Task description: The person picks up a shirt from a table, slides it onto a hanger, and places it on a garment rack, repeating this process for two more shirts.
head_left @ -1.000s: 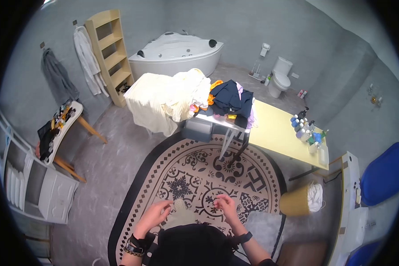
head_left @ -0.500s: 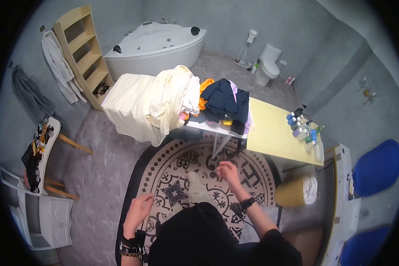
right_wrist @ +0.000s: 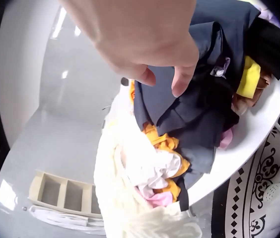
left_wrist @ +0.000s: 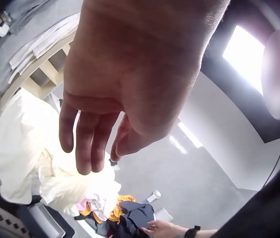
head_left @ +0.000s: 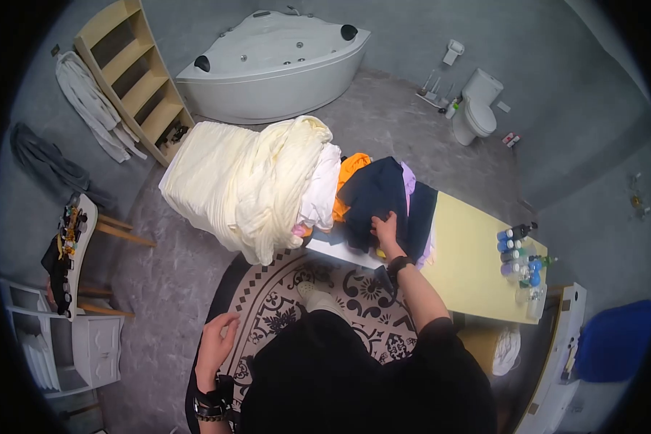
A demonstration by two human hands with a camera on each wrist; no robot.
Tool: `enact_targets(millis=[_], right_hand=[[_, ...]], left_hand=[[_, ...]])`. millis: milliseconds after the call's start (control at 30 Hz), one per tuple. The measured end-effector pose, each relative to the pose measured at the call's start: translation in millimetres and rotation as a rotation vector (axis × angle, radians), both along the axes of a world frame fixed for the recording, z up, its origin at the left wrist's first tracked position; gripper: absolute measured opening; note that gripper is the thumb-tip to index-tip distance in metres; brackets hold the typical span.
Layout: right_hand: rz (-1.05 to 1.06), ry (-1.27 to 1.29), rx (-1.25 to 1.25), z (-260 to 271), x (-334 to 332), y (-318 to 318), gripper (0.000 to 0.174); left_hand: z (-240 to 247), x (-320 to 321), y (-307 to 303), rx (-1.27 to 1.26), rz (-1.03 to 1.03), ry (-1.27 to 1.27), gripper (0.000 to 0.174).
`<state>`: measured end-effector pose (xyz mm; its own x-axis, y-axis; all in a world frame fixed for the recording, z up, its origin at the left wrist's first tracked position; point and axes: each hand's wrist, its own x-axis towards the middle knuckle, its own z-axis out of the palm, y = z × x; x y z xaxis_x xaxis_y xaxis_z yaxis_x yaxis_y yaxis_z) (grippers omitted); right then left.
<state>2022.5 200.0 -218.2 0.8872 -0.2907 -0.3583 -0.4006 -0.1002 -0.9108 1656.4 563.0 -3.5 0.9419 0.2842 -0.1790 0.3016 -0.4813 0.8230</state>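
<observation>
In the head view my right hand is over the dark navy garment on the heap; whether it touches the cloth I cannot tell. The right wrist view shows thumb and a finger apart above the navy cloth, nothing between them. Orange cloth and white cloth lie beside it, and a large cream ribbed cloth is heaped to the left. My left hand hangs over the rug's left part, empty; its fingers hang relaxed in the left wrist view.
A pale yellow table adjoins on the right, with several bottles at its far end. Below it stands a basket with white cloth. A patterned rug lies underfoot. Behind are a bathtub, a wooden shelf and a toilet.
My right hand has moved forward from above the rug to the navy garment. My left hand has shifted left and stays low. The clothes and table appear closer.
</observation>
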Motion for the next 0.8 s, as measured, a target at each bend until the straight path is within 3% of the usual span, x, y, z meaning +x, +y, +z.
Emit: enact_targets(millis=[67,100,133,200,267,333,433,467,500,533,567,600,667,700,800], right_hand=[[-0.072,-0.027,-0.352,-73,39,-16,0.078],[-0.111,-0.032,-0.365,-49,38,-14,0.077],[-0.21,-0.087,-0.304,-32,38,-11,0.058],[-0.051,-0.087,-0.112,-42,55,-26,0.03],[0.031,-0.147,0.018,1,49,-16,0.026],[0.206,-0.239,0.203,85,30,11,0.03],[0.487,-0.416,0.277,189,-4,56,0.034],[0.626,-0.429,0.296,185,-6,61,0.02],[0.687,-0.386,0.505,230,-27,77,0.012],[0.806,-0.401,0.564,222,-30,86,0.019],[0.86,-0.417,0.583,248,-45,99,0.017],[0.998,-0.3,0.416,252,-53,101,0.018],[1.118,-0.539,0.637,281,-73,119,0.026],[1.14,-0.623,0.598,297,-78,122,0.027],[1.103,-0.72,0.566,313,-83,121,0.027]], left_hand=[[9,23,-5,0.002,0.018,0.01,0.016],[13,33,-8,0.037,0.002,-0.02,0.016],[14,41,-8,0.07,-0.016,-0.053,0.015],[4,51,-1,0.055,0.01,-0.035,0.016],[1,61,2,0.042,0.023,-0.02,0.016],[10,77,2,-0.02,0.055,-0.007,0.017],[18,107,-11,-0.01,0.001,-0.045,0.02],[20,118,-17,0.017,-0.052,-0.105,0.022],[27,129,-24,0.022,-0.118,-0.079,0.033],[30,140,-37,0.021,-0.125,-0.078,0.033],[32,153,-52,0.019,-0.095,-0.154,0.039],[31,161,-60,0.018,-0.063,-0.23,0.044],[1,169,-42,0.021,-0.237,0.0,0.049],[30,182,-56,-0.245,-0.212,-0.125,0.038],[44,191,-45,-0.083,-0.244,-0.262,0.033]])
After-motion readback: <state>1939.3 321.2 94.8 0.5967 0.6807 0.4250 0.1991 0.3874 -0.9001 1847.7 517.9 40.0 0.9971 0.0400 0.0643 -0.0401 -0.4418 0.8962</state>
